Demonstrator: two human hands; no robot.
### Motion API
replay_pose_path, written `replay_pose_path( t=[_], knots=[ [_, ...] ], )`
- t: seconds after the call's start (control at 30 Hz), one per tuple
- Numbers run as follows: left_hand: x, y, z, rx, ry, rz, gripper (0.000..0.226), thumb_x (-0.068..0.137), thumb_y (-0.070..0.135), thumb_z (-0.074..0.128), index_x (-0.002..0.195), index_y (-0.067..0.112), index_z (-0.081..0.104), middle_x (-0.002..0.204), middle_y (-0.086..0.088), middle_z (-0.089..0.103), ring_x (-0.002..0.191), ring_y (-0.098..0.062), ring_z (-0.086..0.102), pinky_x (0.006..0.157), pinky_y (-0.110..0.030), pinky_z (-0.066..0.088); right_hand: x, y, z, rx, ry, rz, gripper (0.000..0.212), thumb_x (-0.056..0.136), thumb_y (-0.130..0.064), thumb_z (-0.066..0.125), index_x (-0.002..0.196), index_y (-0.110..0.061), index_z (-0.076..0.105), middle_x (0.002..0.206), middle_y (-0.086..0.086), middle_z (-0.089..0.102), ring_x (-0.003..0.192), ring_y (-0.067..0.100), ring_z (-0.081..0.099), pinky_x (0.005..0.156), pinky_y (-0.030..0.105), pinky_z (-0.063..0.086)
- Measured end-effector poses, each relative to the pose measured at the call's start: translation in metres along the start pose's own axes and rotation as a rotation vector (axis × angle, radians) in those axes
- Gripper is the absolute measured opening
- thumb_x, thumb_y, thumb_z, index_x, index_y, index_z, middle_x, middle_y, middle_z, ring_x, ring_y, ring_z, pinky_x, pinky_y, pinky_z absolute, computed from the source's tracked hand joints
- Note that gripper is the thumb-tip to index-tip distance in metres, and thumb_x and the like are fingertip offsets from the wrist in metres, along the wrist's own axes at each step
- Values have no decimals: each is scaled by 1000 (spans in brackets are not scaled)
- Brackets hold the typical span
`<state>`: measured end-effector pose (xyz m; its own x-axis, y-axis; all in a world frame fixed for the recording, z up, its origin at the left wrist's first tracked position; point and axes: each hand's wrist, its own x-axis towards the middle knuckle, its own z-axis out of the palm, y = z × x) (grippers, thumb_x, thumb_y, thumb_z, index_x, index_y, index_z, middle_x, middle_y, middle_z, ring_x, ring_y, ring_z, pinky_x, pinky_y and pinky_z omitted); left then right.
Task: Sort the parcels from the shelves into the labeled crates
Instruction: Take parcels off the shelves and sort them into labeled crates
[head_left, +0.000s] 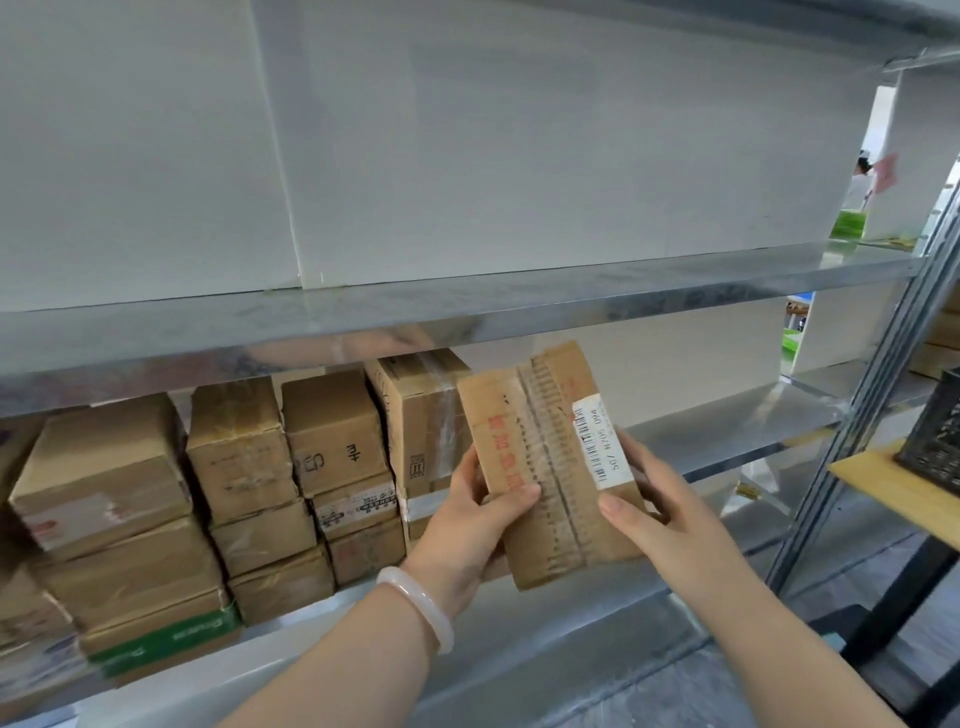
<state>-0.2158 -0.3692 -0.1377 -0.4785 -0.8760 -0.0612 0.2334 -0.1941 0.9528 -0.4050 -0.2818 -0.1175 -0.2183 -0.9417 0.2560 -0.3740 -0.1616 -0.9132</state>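
Left grip (467, 525) and right grip (660, 514) clasp a taped cardboard parcel (540, 426) bearing a white barcode label (597, 441), held tilted in front of the metal shelf (727, 431), just right of stacked cardboard boxes (239, 457); a pale bangle (415, 605) circles the left wrist.

Held parcel (550, 467): brown cardboard, red printed characters; white barcode label (602, 441), black print. Stacked parcels (234, 452): brown. Near-left box (166, 644): green band, white lettering. Shelf (467, 312): silver-grey metal. Bracelet (421, 605): milky white. Table (893, 493): yellow top. Crate (935, 431): black lattice.
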Motion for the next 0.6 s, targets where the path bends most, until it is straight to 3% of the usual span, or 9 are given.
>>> replay_pose_path(
  t=[0.07, 0.17, 0.27, 0.37, 0.5, 0.6],
  knots=[
    [-4, 2, -9, -20, 26, 26, 68, 74, 22, 81, 133, 38, 49, 116, 8, 72, 105, -12, 69, 89, -44, 54, 3, -6, 1, 25, -107, -22, 60, 88, -41, 67, 130, -70, 36, 129, -35, 52, 116, -12, 51, 83, 21, 49],
    [-13, 8, -25, -14, 48, 60, 64, 72, 24, 84, 129, 33, 54, 116, 4, 72, 106, -14, 68, 89, -42, 53, 12, -12, 10, 26, -135, -63, 64, 86, -35, 71, 130, -67, 39, 132, -28, 52, 119, -2, 53, 88, 27, 54],
    [-26, 18, -42, 64, 119, 117, 64, 74, 27, 81, 130, 34, 52, 117, 6, 71, 108, -13, 67, 87, -37, 55, 20, -24, 25, -84, -134, -208, 63, 85, -35, 73, 125, -69, 41, 126, -37, 45, 119, -8, 45, 74, 12, 53],
    [-46, 30, -62, 142, 229, 211, 62, 75, 43, 83, 129, 44, 53, 119, 10, 68, 112, -13, 65, 91, -39, 56, 27, -38, 40, -179, -175, -416, 61, 80, -43, 72, 128, -64, 41, 124, -45, 38, 124, -11, 37, 80, 6, 48],
    [-81, 39, -94, 172, 410, 314, 64, 73, 52, 81, 130, 47, 52, 122, 6, 67, 115, -19, 64, 99, -49, 51, 35, -56, 68, -282, -278, -576, 69, 76, -53, 69, 135, -61, 34, 134, -43, 30, 130, -11, 31, 80, 5, 48],
    [-114, 43, -119, 224, 567, 380, 70, 62, 61, 83, 124, 56, 52, 119, 9, 68, 113, -17, 65, 96, -43, 52, 36, -69, 101, -275, -354, -669, 74, 75, -54, 69, 138, -58, 31, 139, -41, 25, 132, -14, 24, 80, -5, 38]
  ],
)
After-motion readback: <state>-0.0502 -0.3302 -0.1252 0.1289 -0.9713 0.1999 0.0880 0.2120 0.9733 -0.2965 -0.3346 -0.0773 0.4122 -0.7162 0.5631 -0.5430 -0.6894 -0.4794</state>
